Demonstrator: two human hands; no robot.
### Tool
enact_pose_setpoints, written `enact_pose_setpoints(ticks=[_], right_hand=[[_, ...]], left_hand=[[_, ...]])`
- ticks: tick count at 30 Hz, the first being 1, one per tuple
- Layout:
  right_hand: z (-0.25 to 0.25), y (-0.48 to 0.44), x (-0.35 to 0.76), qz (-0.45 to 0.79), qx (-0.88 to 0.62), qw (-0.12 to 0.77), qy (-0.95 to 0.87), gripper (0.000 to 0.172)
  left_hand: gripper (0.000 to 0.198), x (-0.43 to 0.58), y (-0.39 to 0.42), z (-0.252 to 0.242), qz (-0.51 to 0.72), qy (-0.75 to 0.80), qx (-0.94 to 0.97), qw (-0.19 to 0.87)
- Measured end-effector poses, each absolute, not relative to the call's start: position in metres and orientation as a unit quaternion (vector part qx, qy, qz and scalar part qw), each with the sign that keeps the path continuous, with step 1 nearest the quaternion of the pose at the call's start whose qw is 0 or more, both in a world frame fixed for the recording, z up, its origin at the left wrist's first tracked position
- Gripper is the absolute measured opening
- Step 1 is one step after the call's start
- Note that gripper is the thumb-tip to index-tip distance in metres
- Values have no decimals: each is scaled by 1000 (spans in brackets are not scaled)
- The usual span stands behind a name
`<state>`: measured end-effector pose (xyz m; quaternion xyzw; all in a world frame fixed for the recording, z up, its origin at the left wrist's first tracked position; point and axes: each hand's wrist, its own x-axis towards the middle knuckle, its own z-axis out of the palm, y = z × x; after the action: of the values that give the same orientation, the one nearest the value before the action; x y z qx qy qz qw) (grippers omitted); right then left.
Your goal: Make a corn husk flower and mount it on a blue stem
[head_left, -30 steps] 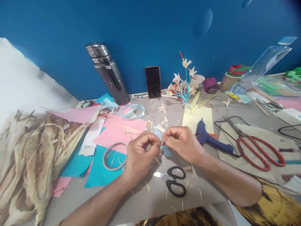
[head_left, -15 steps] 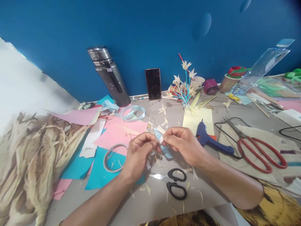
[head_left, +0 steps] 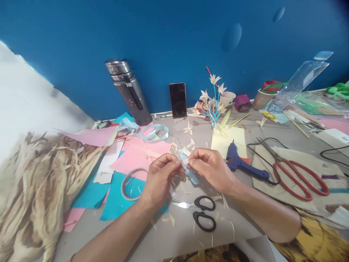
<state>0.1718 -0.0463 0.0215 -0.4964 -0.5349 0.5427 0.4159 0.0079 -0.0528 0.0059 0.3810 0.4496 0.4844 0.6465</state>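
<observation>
Over the middle of the table, my left hand (head_left: 163,174) and my right hand (head_left: 208,167) nearly meet, both closed in a pinch. A small whitish piece (head_left: 185,161) shows between the fingertips, at the right hand's finger and thumb; its kind is too small to tell. What the left fingers pinch is hidden. Beneath the hands lies a light blue strip (head_left: 193,177) among pale scraps. Closer to me rest black-handled scissors (head_left: 204,213), blades pointing left. A roll of tape (head_left: 124,187) lies left of my left hand, on turquoise paper (head_left: 116,203).
On the right are a blue glue gun (head_left: 245,168) and large red-handled scissors (head_left: 305,178). Dried husks (head_left: 35,189) heap up at left. At the back stand a flask (head_left: 133,96), a phone (head_left: 177,100), husk flowers on blue stems (head_left: 215,98) and a leaning plastic bottle (head_left: 302,82).
My hands stay pinched in nearly the same place, with a small shift of the fingers; the whitish piece shows less clearly. The whole view has shifted slightly.
</observation>
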Motion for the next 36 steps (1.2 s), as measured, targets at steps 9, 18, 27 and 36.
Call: enact_pose_setpoints(ticks=[9,18,27,36], right_hand=[[0,-37,175,525,-518,479,-477,13],[1,-37,175,520,-507,499,-473,15],[1,-37,175,510,-503,497,-490,19],[-7,-32,178,522,-500,506,-470,16]], left_hand=[[14,6,-49,7,531,439,349,635],[12,1,-40,8,569,431,317,624],[10,0,-39,11,565,422,329,628],[14,-3,-35,12,581,416,322,621]])
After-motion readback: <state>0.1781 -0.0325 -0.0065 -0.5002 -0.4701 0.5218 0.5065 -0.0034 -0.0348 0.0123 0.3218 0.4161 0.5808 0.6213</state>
